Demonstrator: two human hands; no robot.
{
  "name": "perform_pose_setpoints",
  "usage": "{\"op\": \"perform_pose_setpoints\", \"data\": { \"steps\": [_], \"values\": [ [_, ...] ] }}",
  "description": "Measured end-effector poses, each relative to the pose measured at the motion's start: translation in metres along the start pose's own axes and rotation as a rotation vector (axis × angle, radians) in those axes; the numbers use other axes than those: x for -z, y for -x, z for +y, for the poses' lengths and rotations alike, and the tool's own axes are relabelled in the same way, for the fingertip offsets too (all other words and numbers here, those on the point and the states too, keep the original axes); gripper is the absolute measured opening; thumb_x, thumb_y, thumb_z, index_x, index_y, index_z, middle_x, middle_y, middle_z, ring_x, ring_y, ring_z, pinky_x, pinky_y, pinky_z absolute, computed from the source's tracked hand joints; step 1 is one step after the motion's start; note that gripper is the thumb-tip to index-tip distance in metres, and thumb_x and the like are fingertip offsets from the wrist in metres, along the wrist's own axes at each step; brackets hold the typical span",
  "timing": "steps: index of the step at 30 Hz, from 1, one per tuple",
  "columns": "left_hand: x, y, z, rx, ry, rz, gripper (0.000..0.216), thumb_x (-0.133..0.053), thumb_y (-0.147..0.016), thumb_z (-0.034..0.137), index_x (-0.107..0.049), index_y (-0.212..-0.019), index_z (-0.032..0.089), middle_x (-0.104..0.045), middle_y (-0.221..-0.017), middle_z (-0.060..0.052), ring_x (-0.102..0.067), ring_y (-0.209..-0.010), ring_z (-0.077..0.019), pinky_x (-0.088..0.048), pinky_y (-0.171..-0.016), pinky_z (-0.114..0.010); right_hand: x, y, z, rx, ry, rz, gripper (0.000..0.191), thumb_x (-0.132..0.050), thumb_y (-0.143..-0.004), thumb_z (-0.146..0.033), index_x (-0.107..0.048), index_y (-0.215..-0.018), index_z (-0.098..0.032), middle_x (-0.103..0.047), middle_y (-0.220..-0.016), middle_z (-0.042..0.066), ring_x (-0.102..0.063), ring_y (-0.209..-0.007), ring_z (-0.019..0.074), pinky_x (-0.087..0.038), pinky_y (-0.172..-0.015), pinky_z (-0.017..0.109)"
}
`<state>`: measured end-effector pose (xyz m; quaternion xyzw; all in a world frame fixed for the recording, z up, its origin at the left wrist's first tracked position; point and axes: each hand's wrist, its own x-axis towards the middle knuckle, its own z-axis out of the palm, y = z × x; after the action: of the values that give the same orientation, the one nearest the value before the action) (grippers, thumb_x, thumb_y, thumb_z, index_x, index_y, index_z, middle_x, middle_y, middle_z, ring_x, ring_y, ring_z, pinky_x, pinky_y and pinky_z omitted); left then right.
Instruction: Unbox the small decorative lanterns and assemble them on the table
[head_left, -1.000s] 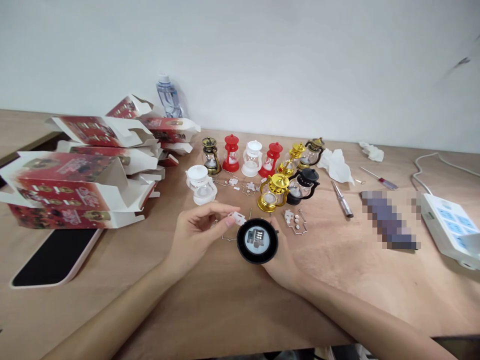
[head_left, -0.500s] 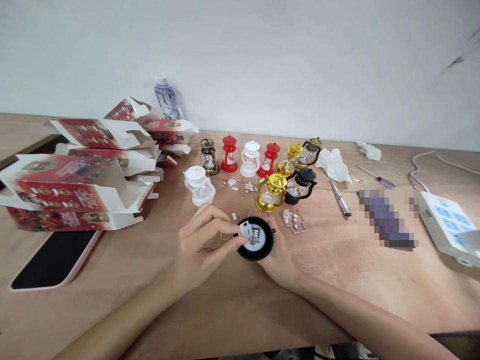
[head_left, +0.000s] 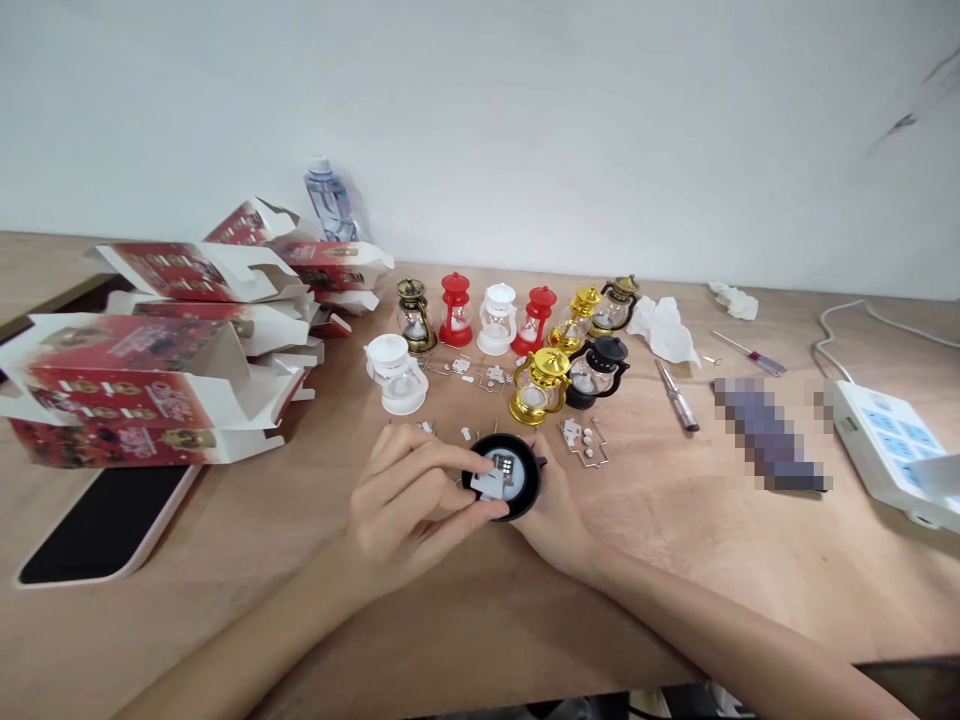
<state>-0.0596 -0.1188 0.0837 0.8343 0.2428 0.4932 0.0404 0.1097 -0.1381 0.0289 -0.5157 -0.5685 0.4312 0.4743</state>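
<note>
My right hand [head_left: 556, 515] is wrapped round a black mini lantern [head_left: 531, 490], its open underside turned up toward me. Inside its rim a pale disc with a small metal battery compartment [head_left: 508, 466] shows. Between the thumb and fingers of my left hand [head_left: 412, 495] is a small white plastic battery cover [head_left: 487, 485], held over the lantern's underside; whether it touches the disc I cannot tell. Just beyond my hands lie small white covers, button cells and bent wire handles [head_left: 589, 440]. A white lantern [head_left: 397, 375] and a gold lantern [head_left: 540, 385] stand behind them.
Several more lanterns [head_left: 496, 320] stand in a row at the back. Opened red boxes [head_left: 150, 370] are piled on the left, over a phone [head_left: 109, 525]. To the right are a screwdriver [head_left: 679, 398], crumpled tissue [head_left: 666, 330], a blurred-out dark object [head_left: 765, 430] and a power strip [head_left: 892, 440].
My left hand has tilted the white cover and shifted it down over the lower left of the lantern's underside. The right hand keeps its hold on the lantern.
</note>
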Motion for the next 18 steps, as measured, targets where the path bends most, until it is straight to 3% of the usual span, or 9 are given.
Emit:
{"op": "perform_pose_setpoints", "data": {
  "steps": [5,8,18],
  "values": [
    [0.006,-0.004,-0.003,-0.020,-0.011,-0.049,0.021,-0.074,-0.075,0.028,-0.063,-0.092,0.023,-0.071,-0.075,0.002,-0.056,-0.067,-0.0136,-0.046,-0.060,-0.029,0.000,0.001,0.003,0.021,-0.002,0.001,0.042,-0.075,-0.062,-0.034,-0.045,-0.090,-0.023,-0.059,-0.081,0.000,-0.057,-0.076,0.0172,-0.047,-0.064,0.029],
    [0.009,-0.006,-0.007,-0.068,-0.021,-0.107,0.018,-0.070,-0.078,0.031,-0.066,-0.095,0.027,-0.072,-0.081,0.002,-0.057,-0.071,-0.0146,-0.048,-0.062,-0.030,0.000,0.000,0.003,0.020,0.011,0.016,0.041,-0.074,-0.063,-0.033,-0.047,-0.092,-0.022,-0.060,-0.083,0.000,-0.058,-0.078,0.0177,-0.048,-0.066,0.030],
    [0.009,-0.003,-0.014,-0.114,-0.018,-0.129,0.021,-0.063,-0.084,0.027,-0.066,-0.104,0.031,-0.073,-0.091,0.001,-0.060,-0.076,-0.0154,-0.047,-0.065,-0.031,0.000,0.000,0.001,-0.013,-0.052,0.013,0.045,-0.074,-0.062,-0.029,-0.051,-0.100,-0.022,-0.064,-0.091,0.003,-0.060,-0.090,0.0222,-0.051,-0.072,0.034]
  ]
}}
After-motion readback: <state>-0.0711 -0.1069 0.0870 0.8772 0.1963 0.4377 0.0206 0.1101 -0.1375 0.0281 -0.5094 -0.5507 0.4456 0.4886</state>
